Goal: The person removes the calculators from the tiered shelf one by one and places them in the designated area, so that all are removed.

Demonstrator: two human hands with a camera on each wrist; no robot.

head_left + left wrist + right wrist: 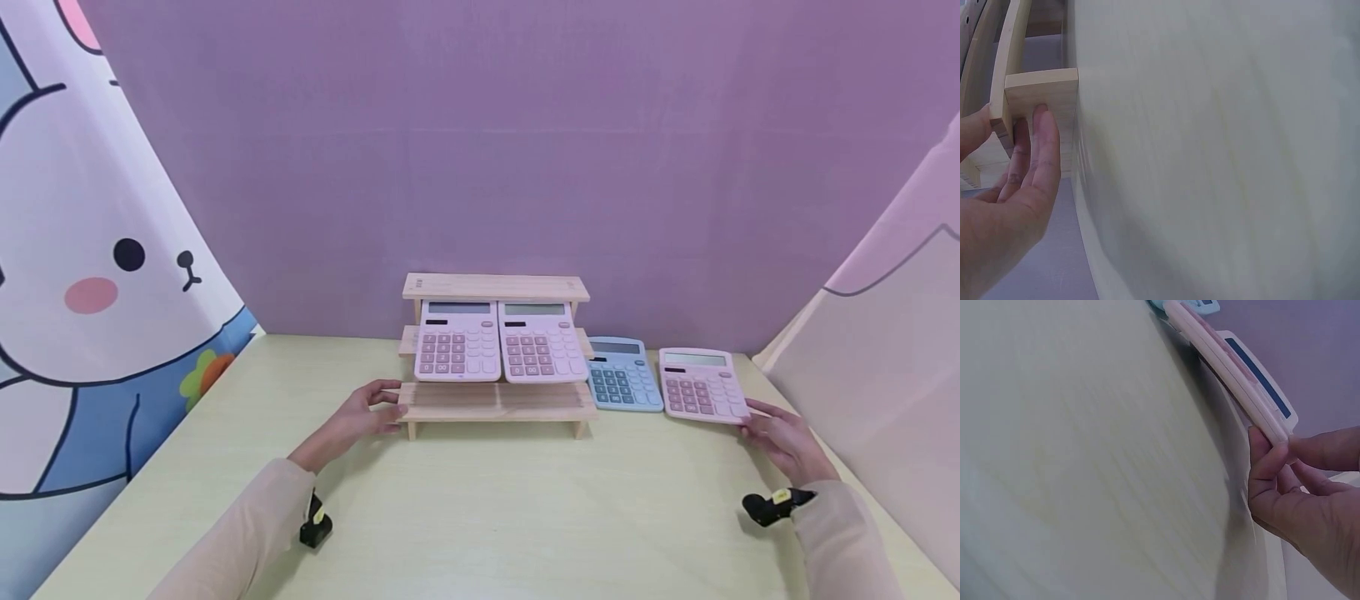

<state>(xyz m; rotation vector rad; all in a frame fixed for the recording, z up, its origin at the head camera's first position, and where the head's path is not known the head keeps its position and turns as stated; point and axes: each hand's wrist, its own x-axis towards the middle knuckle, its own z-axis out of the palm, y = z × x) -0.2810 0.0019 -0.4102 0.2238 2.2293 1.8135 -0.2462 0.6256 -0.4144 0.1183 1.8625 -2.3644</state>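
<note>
At the left end of a three-tier wooden shelf rack (498,405), my left hand (366,417) grips the lowest board. Its thumb lies on the board's upper side and the fingers (1047,147) curl beneath, as the left wrist view shows. Far to the right, my right hand (783,439) pinches the near right corner of a pink calculator (702,385) between thumb and fingers. That calculator's near end is raised off the table in the right wrist view. A blue calculator (622,375) lies just left of it, beside the rack.
Two more pink calculators, one on the left (459,342) and one on the right (543,342), lean side by side on the rack's middle tier. A purple backdrop (480,150) rises behind the pale table (525,517). A cartoon-printed cloth (90,217) hangs at left, another cloth (885,367) at right.
</note>
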